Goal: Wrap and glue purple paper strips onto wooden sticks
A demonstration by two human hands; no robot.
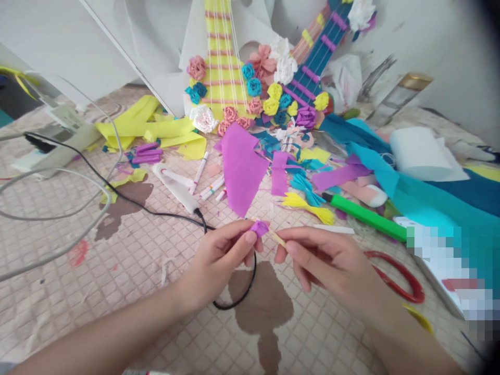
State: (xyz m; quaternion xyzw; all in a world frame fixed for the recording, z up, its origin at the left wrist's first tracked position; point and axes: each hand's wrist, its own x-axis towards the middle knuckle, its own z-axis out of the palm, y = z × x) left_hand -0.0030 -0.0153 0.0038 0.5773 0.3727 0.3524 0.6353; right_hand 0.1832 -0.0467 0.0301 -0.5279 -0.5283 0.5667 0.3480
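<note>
My left hand [224, 250] pinches a small piece of folded purple crepe paper [259, 228] between thumb and fingers. My right hand [324, 255] grips a thin pale-yellow stick [278, 239], whose tip meets or nearly meets the purple piece. Just beyond my hands lies a larger purple crepe paper sheet [244, 172]. Left of it rest a white glue gun [175, 188] and several markers [200, 172]. Bundles of cut yellow paper strips [308, 207] and blue paper strips [307, 188] lie past my right hand.
Two guitar-shaped crafts, one yellow [222, 57] and one blue [316, 62], lean at the back with paper flowers. A black cable [156, 212] crosses the table. At right are a green tool [367, 217], a red ring-shaped handle [414, 289] and a white roll [416, 153].
</note>
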